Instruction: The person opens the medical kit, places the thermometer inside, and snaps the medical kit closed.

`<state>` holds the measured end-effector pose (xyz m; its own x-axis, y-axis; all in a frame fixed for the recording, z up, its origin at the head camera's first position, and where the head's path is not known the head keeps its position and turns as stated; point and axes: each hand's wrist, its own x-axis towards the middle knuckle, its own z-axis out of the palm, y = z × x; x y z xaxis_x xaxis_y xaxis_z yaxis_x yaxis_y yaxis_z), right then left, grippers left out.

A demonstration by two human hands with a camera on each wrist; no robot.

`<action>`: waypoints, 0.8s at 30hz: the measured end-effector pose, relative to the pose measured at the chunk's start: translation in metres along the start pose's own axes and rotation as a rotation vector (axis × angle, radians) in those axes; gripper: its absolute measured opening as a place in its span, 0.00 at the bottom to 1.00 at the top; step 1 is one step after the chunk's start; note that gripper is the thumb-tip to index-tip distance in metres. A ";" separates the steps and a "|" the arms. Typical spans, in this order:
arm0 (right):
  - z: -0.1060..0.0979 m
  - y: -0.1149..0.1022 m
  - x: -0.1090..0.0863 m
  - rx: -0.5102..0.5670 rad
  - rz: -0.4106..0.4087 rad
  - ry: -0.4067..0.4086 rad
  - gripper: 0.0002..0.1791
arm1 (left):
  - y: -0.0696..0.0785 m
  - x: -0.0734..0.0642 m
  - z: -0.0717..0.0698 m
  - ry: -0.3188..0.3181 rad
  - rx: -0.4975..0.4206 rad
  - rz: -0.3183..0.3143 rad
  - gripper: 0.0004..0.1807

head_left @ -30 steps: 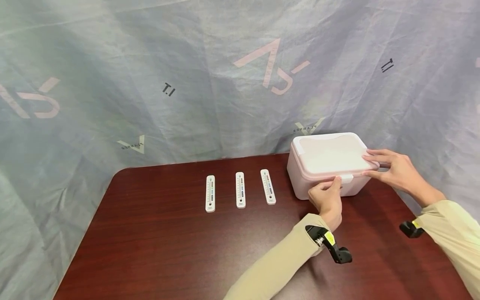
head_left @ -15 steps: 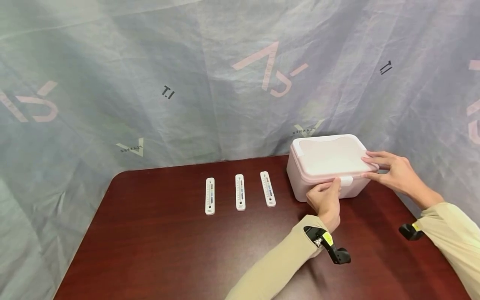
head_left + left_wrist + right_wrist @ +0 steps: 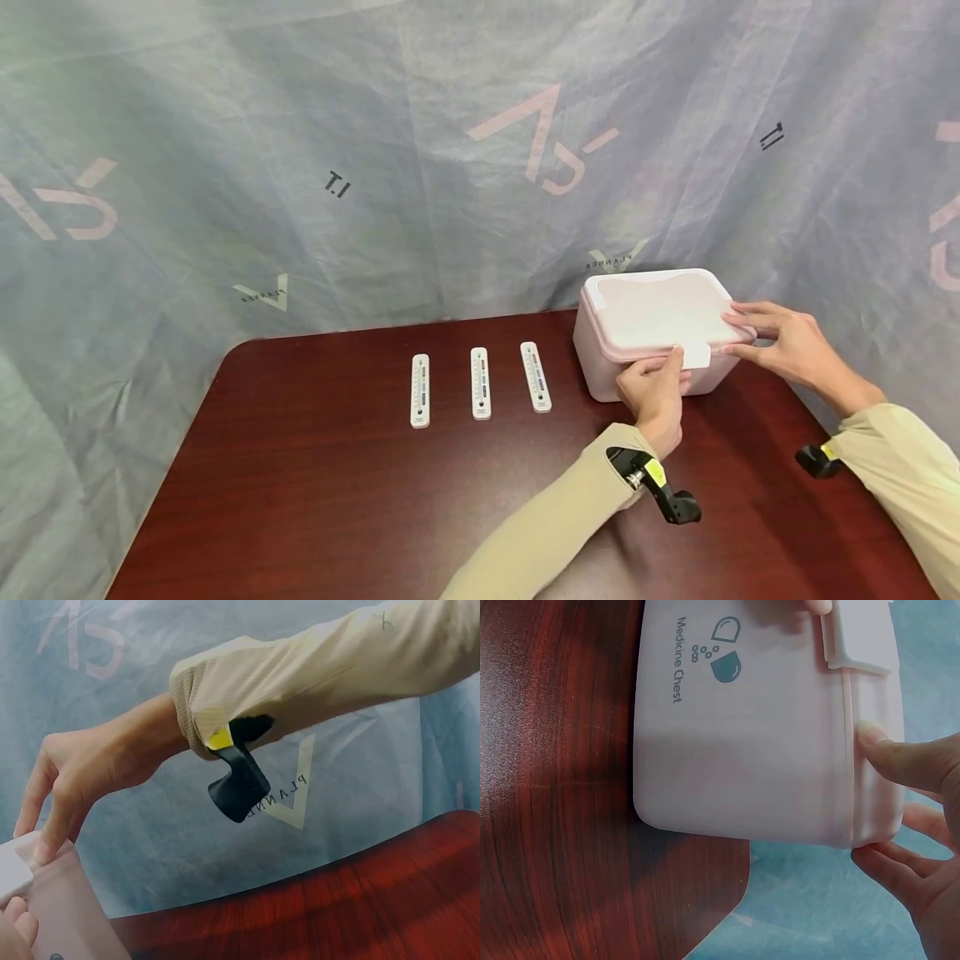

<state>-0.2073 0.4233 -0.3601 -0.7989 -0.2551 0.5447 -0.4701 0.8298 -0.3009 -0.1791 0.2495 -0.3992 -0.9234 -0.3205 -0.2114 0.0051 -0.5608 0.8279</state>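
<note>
A pale pink medicine box stands at the table's back right with its lid on. "Medicine Chest" and a capsule drawing are printed on its front in the right wrist view. My left hand is at the front, thumb and fingers pinching the white latch, which sticks outward. In the left wrist view only a few left fingertips show, below the latch. My right hand grips the right end of the lid, thumb on its front side and fingers around the corner.
Three white thermometers lie in a row left of the box: a left one, a middle one and a right one. The dark red table ends at a grey printed curtain behind.
The latch has swung up and outward from the box front, and my left thumb and fingers have risen slightly with it. My right hand stays on the lid.
</note>
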 end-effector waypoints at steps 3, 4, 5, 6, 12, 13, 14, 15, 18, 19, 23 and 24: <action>0.000 0.001 -0.002 0.013 0.023 -0.004 0.29 | 0.001 -0.002 0.000 -0.015 -0.006 -0.020 0.07; 0.000 0.001 -0.002 0.016 0.031 -0.005 0.29 | 0.001 -0.002 -0.001 -0.020 -0.010 -0.023 0.07; 0.000 0.001 -0.003 0.017 0.039 -0.006 0.29 | 0.001 -0.003 -0.001 -0.026 -0.011 -0.027 0.07; 0.000 0.001 -0.003 0.018 0.046 -0.005 0.29 | 0.001 -0.003 -0.001 -0.032 -0.015 -0.030 0.06; -0.001 0.000 -0.003 0.018 0.045 0.003 0.29 | 0.002 -0.004 -0.003 -0.050 -0.031 -0.039 0.06; 0.000 -0.001 -0.003 0.019 0.039 0.001 0.29 | 0.002 -0.004 -0.004 -0.051 -0.033 -0.040 0.07; 0.000 -0.001 -0.002 0.018 0.035 0.000 0.29 | 0.002 -0.004 -0.005 -0.053 -0.034 -0.040 0.07; 0.001 -0.001 -0.002 0.016 0.029 -0.001 0.29 | 0.003 -0.004 -0.006 -0.058 -0.036 -0.041 0.07; 0.002 0.000 -0.001 0.008 0.017 0.000 0.29 | 0.004 -0.002 -0.009 -0.082 -0.024 -0.035 0.08; 0.002 0.000 -0.001 0.002 0.018 0.000 0.29 | 0.005 -0.002 -0.009 -0.093 -0.017 -0.029 0.08; 0.001 0.002 -0.003 -0.002 0.034 -0.003 0.30 | 0.006 0.000 -0.012 -0.129 0.044 0.013 0.07; 0.000 0.002 -0.003 -0.001 0.040 -0.003 0.30 | 0.006 0.001 -0.013 -0.135 0.067 0.026 0.07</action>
<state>-0.2057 0.4260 -0.3628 -0.8181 -0.2237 0.5298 -0.4377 0.8397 -0.3214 -0.1750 0.2361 -0.4006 -0.9666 -0.2257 -0.1213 0.0081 -0.5000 0.8660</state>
